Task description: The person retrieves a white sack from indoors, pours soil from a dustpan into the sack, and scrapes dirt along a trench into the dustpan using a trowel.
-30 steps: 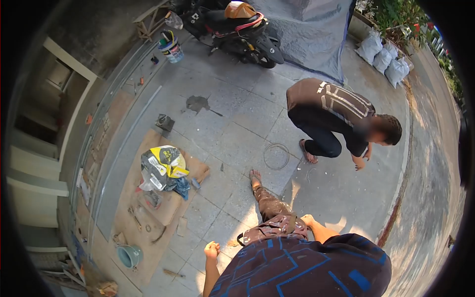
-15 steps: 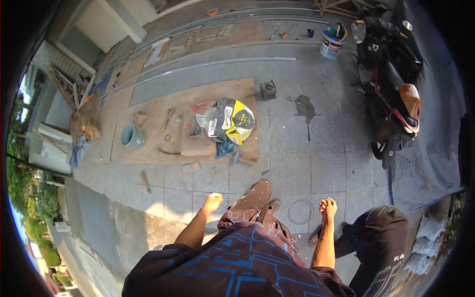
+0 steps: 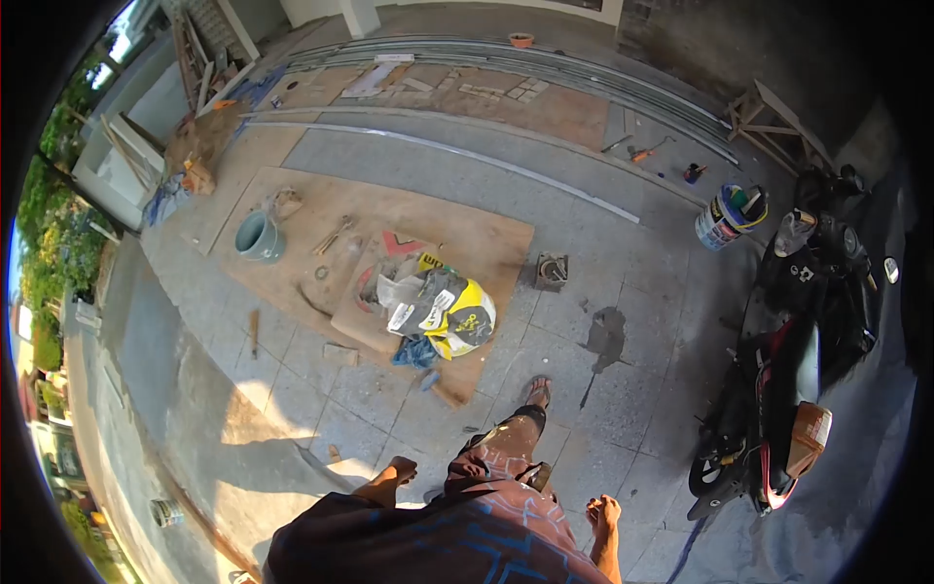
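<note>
"Take the largest first: where does everything lie from you?"

"Ahead of you, across the tiled floor (image 3: 671, 292), lies a plywood board (image 3: 486, 243). Over its right end sits the printed black-and-yellow sack (image 3: 454, 316), forward of both your hands."

"And how is that sack turned?"

"Its long axis runs crosswise to you, slanting so the right end is nearer. The rounded, bulging end points right; the crumpled end points left. A blue cloth (image 3: 415, 352) is bunched at its near side."

"Your hands?"

"Low at your sides, well apart, touching neither sack nor cloth. Your left hand (image 3: 398, 472) is nearer the sack than your right hand (image 3: 603, 512). Fingers look curled, nothing visible in them; how tightly they close, I can't tell you."
</note>
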Demonstrator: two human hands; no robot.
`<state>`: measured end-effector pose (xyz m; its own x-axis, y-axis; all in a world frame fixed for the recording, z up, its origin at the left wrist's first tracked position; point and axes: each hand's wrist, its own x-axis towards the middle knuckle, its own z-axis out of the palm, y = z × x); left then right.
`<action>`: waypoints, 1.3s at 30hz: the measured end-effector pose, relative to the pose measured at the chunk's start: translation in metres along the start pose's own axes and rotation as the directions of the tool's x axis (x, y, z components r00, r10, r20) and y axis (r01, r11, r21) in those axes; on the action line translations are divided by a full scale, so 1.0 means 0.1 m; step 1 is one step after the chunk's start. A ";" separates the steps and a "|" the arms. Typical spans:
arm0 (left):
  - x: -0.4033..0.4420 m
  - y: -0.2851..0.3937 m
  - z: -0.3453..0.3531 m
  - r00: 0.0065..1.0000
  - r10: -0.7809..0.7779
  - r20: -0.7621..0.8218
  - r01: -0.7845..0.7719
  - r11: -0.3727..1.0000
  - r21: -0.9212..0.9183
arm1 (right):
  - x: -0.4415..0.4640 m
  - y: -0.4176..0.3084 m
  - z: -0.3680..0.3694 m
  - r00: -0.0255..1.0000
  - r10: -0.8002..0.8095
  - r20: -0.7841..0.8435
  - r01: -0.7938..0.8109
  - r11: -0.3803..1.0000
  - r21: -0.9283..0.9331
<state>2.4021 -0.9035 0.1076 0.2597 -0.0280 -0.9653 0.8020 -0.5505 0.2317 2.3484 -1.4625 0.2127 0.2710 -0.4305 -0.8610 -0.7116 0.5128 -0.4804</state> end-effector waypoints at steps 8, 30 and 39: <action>-0.14 3.70 -0.47 0.848 0.329 -0.417 -0.465 0.838 -0.285 | 0.92 -1.94 0.28 0.999 -0.005 -0.047 0.010 0.993 0.121; 1.24 8.90 -0.91 0.793 0.255 -0.554 -0.404 0.900 -0.164 | 4.01 -8.64 2.68 0.983 -0.142 0.120 0.172 0.939 -0.298; 2.23 10.27 -1.31 0.903 0.044 -0.428 -0.240 0.877 -0.416 | 4.90 -11.22 4.64 0.921 -0.288 0.262 0.379 0.815 -0.438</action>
<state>3.3540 -1.3661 0.1457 0.5003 0.3075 -0.8094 0.8647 -0.1291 0.4854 3.5810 -1.9043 0.2518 0.6240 -0.3496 -0.6989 -0.7613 -0.0700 -0.6447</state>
